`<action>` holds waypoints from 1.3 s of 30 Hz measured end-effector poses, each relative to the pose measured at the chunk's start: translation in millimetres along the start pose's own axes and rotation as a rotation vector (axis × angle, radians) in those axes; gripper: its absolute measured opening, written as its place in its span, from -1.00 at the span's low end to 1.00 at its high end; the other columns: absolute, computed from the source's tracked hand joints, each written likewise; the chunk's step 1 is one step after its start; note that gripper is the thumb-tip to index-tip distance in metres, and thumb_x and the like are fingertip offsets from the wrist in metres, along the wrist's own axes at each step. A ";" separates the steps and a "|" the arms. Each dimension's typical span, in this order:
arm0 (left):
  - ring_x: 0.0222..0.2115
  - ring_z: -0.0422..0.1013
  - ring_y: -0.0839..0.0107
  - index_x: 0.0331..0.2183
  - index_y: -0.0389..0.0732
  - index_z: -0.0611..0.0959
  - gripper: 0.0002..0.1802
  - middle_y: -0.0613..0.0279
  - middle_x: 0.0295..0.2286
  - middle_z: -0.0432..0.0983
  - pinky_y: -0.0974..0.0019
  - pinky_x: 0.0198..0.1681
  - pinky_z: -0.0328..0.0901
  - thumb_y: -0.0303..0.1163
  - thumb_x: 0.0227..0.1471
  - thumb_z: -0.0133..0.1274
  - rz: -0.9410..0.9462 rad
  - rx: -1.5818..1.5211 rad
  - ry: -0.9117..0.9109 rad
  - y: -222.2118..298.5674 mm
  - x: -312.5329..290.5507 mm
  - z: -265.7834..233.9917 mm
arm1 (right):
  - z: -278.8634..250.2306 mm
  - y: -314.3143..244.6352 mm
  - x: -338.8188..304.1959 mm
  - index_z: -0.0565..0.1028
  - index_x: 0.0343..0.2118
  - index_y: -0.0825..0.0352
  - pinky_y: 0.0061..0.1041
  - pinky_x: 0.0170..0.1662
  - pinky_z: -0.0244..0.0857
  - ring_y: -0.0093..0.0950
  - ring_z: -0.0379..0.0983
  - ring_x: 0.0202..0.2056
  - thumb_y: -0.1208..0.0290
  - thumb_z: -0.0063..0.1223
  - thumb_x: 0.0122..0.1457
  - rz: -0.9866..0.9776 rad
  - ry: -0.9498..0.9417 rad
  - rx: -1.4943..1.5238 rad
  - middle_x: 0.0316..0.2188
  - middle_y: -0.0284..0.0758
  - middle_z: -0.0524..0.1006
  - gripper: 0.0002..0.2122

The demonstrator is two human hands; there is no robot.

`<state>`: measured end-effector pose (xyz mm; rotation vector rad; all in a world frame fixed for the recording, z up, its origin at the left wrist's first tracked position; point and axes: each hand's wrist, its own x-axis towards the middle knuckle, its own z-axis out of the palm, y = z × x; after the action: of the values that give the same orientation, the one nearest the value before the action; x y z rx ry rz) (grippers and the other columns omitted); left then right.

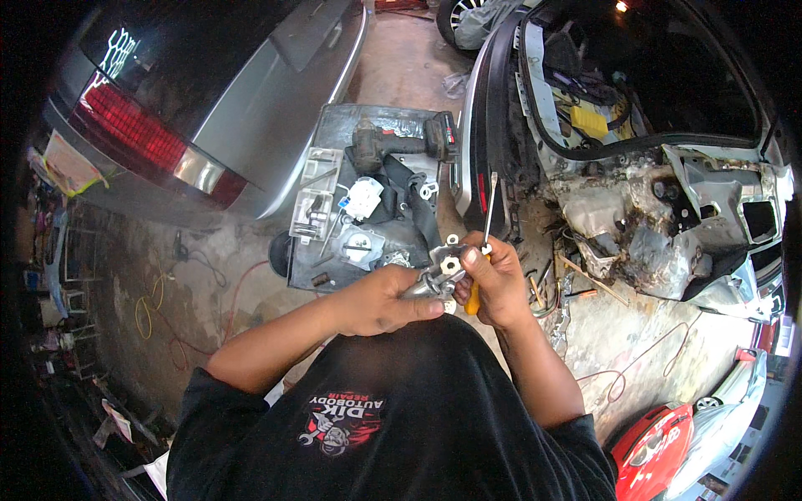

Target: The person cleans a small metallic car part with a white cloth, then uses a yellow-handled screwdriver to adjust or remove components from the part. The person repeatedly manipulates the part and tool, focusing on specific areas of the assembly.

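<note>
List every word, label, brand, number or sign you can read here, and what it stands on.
Black T-shirt: red and white lettering beside a cartoon figure with a wrench, upside down in view; legible, but wording withheld.
Drill's battery pack: small markings, too small to read.
Yellow-handled screwdriver: no readable text.

Silvery, irregular metal part (449, 266) in the hands (383, 299), beside a slim yellow-handled screwdriver (489, 219), blade forward.
</note>
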<state>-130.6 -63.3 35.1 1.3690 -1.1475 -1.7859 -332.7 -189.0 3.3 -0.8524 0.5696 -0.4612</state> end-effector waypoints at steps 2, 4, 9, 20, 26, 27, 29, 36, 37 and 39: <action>-0.46 0.50 0.35 -0.21 -0.38 0.67 -0.40 0.09 -0.53 0.57 0.13 -0.32 0.38 0.09 0.31 0.22 0.127 0.105 0.146 -14.0 9.2 4.4 | 6.2 -0.3 -0.9 0.54 -0.21 0.32 -0.55 -0.56 0.29 -0.64 0.39 -0.61 0.28 0.26 0.43 -0.021 0.112 -0.141 -0.58 -0.46 0.48 -0.80; -0.47 0.56 0.19 -0.20 -0.37 0.68 -0.42 0.00 -0.52 0.61 0.07 -0.32 0.41 0.08 0.30 0.24 0.155 0.290 0.285 -24.4 11.5 8.1 | 21.0 -4.1 -6.0 0.55 -0.23 0.35 -0.58 -0.56 0.26 -0.69 0.37 -0.61 0.33 0.22 0.45 -0.022 0.220 -0.246 -0.57 -0.46 0.51 -0.82; -0.38 0.64 -0.20 -0.13 -0.35 0.70 -0.44 -0.28 -0.46 0.63 -0.07 -0.28 0.46 0.05 0.23 0.30 0.026 0.616 0.509 -5.1 7.3 25.5 | 23.4 -1.1 -12.5 0.56 -0.24 0.36 -0.59 -0.55 0.26 -0.71 0.37 -0.60 0.32 0.23 0.45 -0.141 0.303 -0.366 -0.56 -0.46 0.53 -0.80; -0.26 0.45 0.50 -0.10 -0.29 0.65 -0.47 0.28 -0.35 0.59 0.26 -0.12 0.38 0.04 0.29 0.27 0.174 0.129 -0.101 -13.1 10.7 -13.0 | -5.1 4.9 -1.4 0.55 -0.18 0.29 -0.59 -0.53 0.26 -0.65 0.36 -0.60 0.19 0.30 0.39 -0.077 -0.029 0.024 -0.56 -0.45 0.46 -0.75; -0.34 0.63 0.09 -0.15 -0.39 0.66 -0.45 -0.12 -0.41 0.66 0.06 -0.20 0.45 0.01 0.26 0.28 0.083 0.376 0.123 -8.5 12.5 -8.4 | -2.8 -3.4 -6.0 0.59 -0.19 0.34 -0.55 -0.44 0.37 -0.66 0.43 -0.54 0.31 0.29 0.40 0.009 0.084 -0.198 -0.52 -0.46 0.54 -0.81; -0.36 0.63 0.08 -0.15 -0.37 0.66 -0.48 -0.15 -0.42 0.65 0.06 -0.22 0.44 -0.02 0.26 0.28 0.078 0.442 0.170 -8.6 10.9 -6.8 | 1.4 -4.4 -9.7 0.59 -0.17 0.35 -0.55 -0.42 0.39 -0.67 0.45 -0.52 0.31 0.30 0.40 0.011 0.118 -0.273 -0.51 -0.46 0.56 -0.81; -0.41 0.63 0.06 -0.15 -0.35 0.67 -0.55 -0.20 -0.44 0.64 0.04 -0.27 0.44 -0.09 0.25 0.29 0.073 0.574 0.258 -6.2 7.2 -3.6 | 6.0 -7.1 -17.6 0.61 -0.15 0.36 -0.56 -0.37 0.42 -0.69 0.48 -0.47 0.34 0.30 0.40 -0.001 0.150 -0.393 -0.47 -0.46 0.60 -0.82; -0.36 0.60 -0.29 -0.26 -0.37 0.70 -0.47 -0.29 -0.45 0.64 -0.18 -0.23 0.48 0.01 0.23 0.26 0.011 0.849 0.177 22.7 -5.2 -5.5 | 10.7 -54.3 -35.3 0.64 -0.31 0.41 -0.31 -0.28 0.42 -0.34 0.57 -0.42 0.17 0.54 0.11 -0.285 -0.035 -1.075 -0.48 -0.21 0.61 -0.63; -0.36 0.60 -0.30 -0.27 -0.37 0.70 -0.47 -0.29 -0.45 0.64 -0.19 -0.23 0.47 0.01 0.22 0.26 0.033 0.841 0.172 20.6 -4.0 -7.2 | 10.4 -52.7 -34.6 0.63 -0.32 0.41 -0.29 -0.30 0.41 -0.30 0.56 -0.43 0.16 0.54 0.11 -0.265 -0.002 -1.105 -0.49 -0.19 0.59 -0.62; -0.36 0.60 -0.30 -0.30 -0.38 0.69 -0.48 -0.29 -0.45 0.64 -0.19 -0.23 0.47 0.00 0.22 0.26 0.088 0.834 0.160 21.2 1.3 -10.8 | 8.5 -51.5 -33.0 0.62 -0.35 0.41 -0.26 -0.34 0.37 -0.22 0.54 -0.46 0.13 0.54 0.10 -0.234 0.074 -1.167 -0.51 -0.14 0.56 -0.60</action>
<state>-121.4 -76.7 52.5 1.8217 -1.9331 -1.1197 -360.2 -194.5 58.3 -2.0361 0.8139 -0.3468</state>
